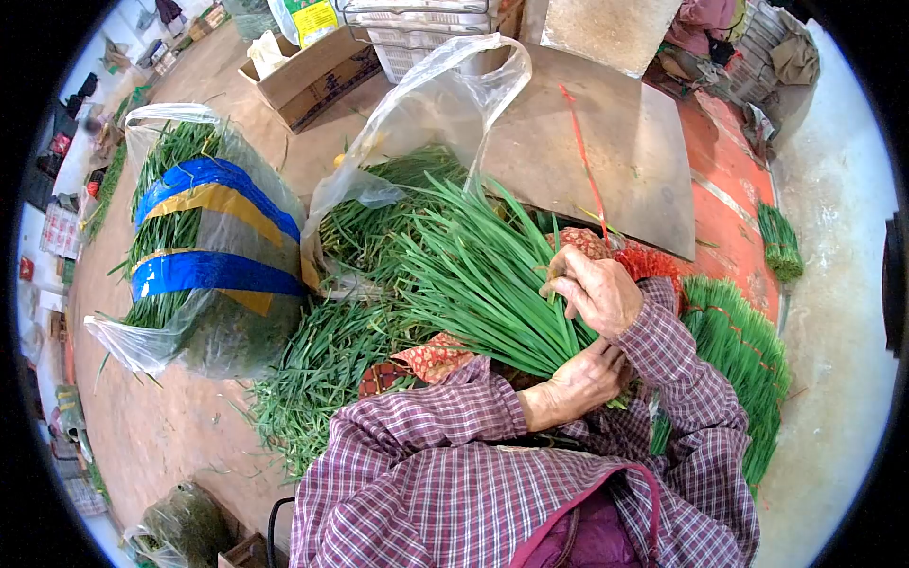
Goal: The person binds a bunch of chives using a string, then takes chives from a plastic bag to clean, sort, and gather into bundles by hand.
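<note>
A loose bunch of long green garlic chives lies across my lap, its leaf tips fanned to the upper left. My left hand is wrapped round the lower end of the bunch. Above it, my right hand has its fingers curled and pinched together at the bunch's right edge; a leaf seems to be between them, partly hidden. Loose chive leaves are heaped left of the bunch. Past the right forearm stand tied chive bundles, beside red ties.
A clear plastic bag stands open behind the heap. To the left is a packed bag of chives with blue and yellow tape. A cardboard box, white crate and flat board are ahead. Another small bundle lies far right.
</note>
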